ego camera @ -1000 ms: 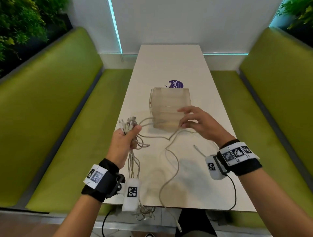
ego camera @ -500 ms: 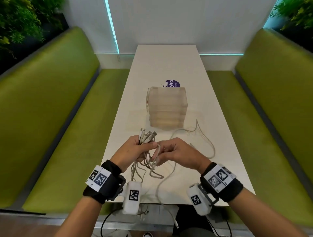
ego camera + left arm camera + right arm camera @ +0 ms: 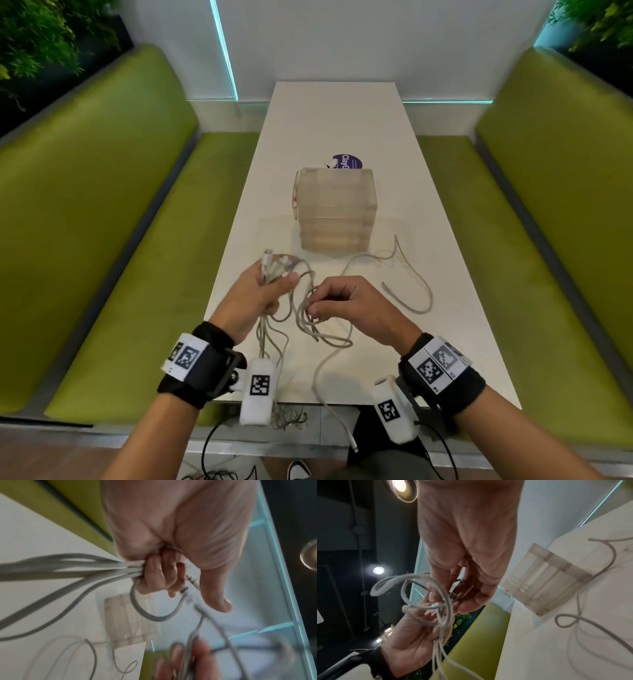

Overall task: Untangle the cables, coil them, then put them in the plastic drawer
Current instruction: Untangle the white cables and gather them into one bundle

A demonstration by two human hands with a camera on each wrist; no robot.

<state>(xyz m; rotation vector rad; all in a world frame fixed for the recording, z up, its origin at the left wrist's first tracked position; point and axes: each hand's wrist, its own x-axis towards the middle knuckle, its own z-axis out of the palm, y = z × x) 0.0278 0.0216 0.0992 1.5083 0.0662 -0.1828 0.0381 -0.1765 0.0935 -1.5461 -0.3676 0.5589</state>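
Note:
My left hand point(image 3: 263, 294) grips a bundle of white cables point(image 3: 274, 329) near their plug ends point(image 3: 275, 265), which stick up above the fist; the strands point(image 3: 68, 566) run out of the curled fingers. My right hand point(image 3: 346, 305) pinches a loop of cable point(image 3: 310, 318) just right of the left hand, and the loops point(image 3: 426, 599) hang between both hands. One cable point(image 3: 407, 281) trails over the table to the right. The translucent plastic drawer unit point(image 3: 334, 210) stands shut on the white table point(image 3: 342, 120) beyond my hands.
A purple round sticker point(image 3: 347, 161) lies behind the drawer unit. Green benches point(image 3: 102, 240) flank the narrow table on both sides. Cable ends point(image 3: 287, 416) dangle over the near table edge, one plug point(image 3: 352, 443) hanging lowest.
My right hand came back from the drawer unit to the bundle and took hold of a cable loop. It has since pulled the loops slightly apart from the left hand.

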